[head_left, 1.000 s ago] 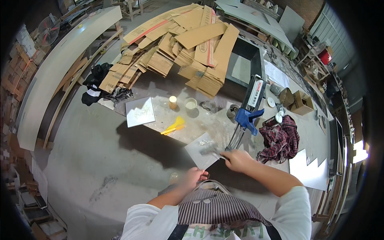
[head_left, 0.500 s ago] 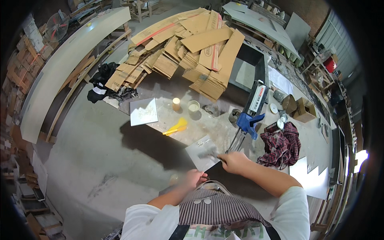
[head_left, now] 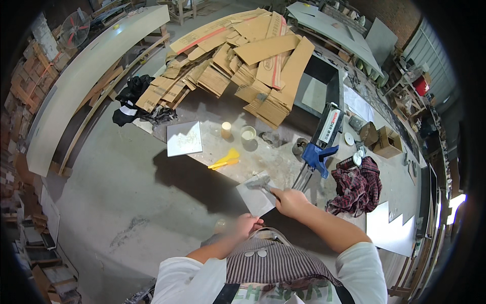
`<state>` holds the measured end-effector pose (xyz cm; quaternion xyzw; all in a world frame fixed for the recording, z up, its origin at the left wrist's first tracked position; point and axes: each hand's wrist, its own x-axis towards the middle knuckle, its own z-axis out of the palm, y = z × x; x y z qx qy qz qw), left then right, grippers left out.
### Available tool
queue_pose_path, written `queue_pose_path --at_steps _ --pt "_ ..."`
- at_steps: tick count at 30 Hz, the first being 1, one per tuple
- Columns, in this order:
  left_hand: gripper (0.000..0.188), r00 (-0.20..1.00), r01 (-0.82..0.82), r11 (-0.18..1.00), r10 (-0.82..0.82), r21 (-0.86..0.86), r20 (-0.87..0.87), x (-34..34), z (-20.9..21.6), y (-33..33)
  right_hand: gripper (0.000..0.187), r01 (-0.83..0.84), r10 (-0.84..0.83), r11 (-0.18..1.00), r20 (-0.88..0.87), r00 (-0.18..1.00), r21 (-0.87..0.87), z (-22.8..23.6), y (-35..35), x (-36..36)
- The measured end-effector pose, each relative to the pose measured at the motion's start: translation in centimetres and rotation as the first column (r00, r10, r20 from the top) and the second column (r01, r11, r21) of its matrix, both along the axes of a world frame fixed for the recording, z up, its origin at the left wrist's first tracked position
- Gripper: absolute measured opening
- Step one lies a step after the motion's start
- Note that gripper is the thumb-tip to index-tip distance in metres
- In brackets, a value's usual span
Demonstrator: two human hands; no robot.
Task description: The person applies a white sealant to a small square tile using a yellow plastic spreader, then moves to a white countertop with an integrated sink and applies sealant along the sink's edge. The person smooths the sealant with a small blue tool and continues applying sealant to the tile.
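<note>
My right hand (head_left: 292, 203) is closed round the handle of a scraper (head_left: 259, 183), whose grey, smeared end lies over the far part of a small pale square tile (head_left: 258, 201). Close to my apron, my left hand (head_left: 247, 224) grips the tile's near corner; its fingertips are partly hidden. Past the tile lie yellow plastic spatulas (head_left: 225, 159). Behind them stand a small cream-coloured cylinder (head_left: 226, 129) and a cup of pale paste (head_left: 248, 134). Another square tile (head_left: 184, 138), with pale smears on it, rests on the table's left corner.
A blue-handled caulking gun (head_left: 318, 157) lies to the right, beside a crumpled plaid cloth (head_left: 356, 185). Flattened cardboard (head_left: 268, 50) is heaped at the back. A dark-rimmed basin (head_left: 336, 83) stands at its right, and a cardboard box (head_left: 387, 142) nearer the right edge.
My right hand has pushed the scraper away from me, toward the tile's far edge. My left hand stays at the near corner. The whole view has shifted slightly.
</note>
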<state>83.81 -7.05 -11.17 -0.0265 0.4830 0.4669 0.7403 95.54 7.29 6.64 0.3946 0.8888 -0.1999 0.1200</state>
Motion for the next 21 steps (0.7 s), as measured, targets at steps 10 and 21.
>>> queue_pose_path --at_steps 10,21 --pt "0.009 0.999 0.031 0.999 -0.031 0.007 -0.009 0.0 0.0 0.3 0.035 0.048 -0.047 0.997 -0.019 0.999 0.057 -0.5 0.4 -0.7" --pt "0.014 0.959 0.090 0.991 -0.059 0.099 -0.279 -4.6 1.9 1.3 0.039 -0.090 0.089 0.996 -0.014 0.996 -0.002 -0.7 0.5 1.1"
